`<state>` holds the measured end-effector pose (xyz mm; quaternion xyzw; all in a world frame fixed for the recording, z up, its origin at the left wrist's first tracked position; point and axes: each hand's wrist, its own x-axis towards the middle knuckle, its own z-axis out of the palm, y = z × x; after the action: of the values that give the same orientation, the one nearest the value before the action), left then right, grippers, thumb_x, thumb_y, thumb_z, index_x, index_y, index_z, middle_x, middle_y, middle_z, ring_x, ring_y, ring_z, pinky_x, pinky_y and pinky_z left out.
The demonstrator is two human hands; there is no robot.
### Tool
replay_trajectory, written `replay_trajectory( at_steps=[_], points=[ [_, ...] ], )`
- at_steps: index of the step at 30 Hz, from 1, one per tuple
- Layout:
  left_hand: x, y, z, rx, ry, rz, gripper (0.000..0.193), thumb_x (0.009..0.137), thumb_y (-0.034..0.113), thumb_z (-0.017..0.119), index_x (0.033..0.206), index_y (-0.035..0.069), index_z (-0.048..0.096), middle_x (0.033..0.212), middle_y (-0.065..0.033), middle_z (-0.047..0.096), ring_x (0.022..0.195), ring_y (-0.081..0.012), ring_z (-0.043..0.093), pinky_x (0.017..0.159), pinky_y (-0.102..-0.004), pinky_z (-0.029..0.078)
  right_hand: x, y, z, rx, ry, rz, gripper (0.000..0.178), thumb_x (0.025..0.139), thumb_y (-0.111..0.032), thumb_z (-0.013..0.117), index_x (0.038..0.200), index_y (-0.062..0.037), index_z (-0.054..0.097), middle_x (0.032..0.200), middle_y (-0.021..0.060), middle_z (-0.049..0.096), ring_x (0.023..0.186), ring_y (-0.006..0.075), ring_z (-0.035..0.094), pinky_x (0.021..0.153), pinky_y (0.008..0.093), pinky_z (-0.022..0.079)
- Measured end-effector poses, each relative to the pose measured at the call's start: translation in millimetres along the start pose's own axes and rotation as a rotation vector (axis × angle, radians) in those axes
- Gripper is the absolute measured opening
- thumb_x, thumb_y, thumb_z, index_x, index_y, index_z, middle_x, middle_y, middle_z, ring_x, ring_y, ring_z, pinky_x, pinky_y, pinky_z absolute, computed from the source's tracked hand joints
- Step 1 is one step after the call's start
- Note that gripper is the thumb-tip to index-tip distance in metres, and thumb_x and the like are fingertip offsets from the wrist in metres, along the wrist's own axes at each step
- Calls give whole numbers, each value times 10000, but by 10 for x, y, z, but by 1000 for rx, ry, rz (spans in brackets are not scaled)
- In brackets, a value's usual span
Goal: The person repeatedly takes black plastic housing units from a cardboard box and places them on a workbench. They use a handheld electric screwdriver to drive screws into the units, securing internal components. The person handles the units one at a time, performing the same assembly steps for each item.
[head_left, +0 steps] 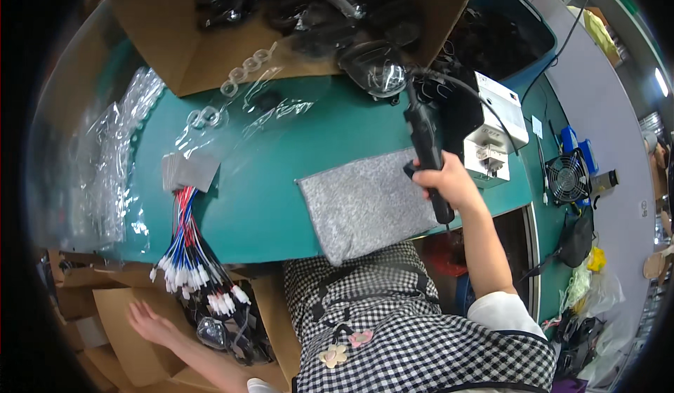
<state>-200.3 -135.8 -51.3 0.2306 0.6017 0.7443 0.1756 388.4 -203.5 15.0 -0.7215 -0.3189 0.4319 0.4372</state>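
Note:
My right hand grips a black corded tool, a long dark handle standing nearly upright over the right edge of a grey felt mat on the green table. Its cable runs up toward a white box unit. My left hand reaches down below the table's front edge, fingers spread, over an open cardboard box. Beside that hand lie bagged black parts. A bundle of red, blue and white wires with white connectors hangs over the table's front edge.
A large cardboard box of bagged black parts stands at the back. Clear plastic bags pile at the left. A blue bin and a small black fan are at the right. Grey cards lie by the wires.

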Motion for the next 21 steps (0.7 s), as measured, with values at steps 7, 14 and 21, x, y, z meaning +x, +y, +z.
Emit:
replay_trajectory(
  at_steps=[7,14,21],
  points=[
    [-2867,616,3273,350,-1255,832,476,715,163,684,1162,60,555,1147,-141,565,1117,-320,493,993,-374,369,-76,211,116,-700,435,-282,390,642,-149,722,922,31,518,836,218,604,800,407,594,715,431,476],
    [-4145,194,4415,927,-1317,917,919,695,316,735,1440,226,206,1482,-139,175,1358,-442,106,955,-754,151,-368,210,-83,-371,382,-238,336,642,-102,685,916,30,542,728,216,636,676,383,639,618,391,502],
    [-3468,877,4258,622,-1246,693,686,742,93,544,1393,110,329,1253,-192,512,1112,-398,519,961,-423,404,-360,308,-221,-78,412,-211,254,659,-110,683,837,33,571,696,133,621,635,176,593,627,312,478]
  ],
)
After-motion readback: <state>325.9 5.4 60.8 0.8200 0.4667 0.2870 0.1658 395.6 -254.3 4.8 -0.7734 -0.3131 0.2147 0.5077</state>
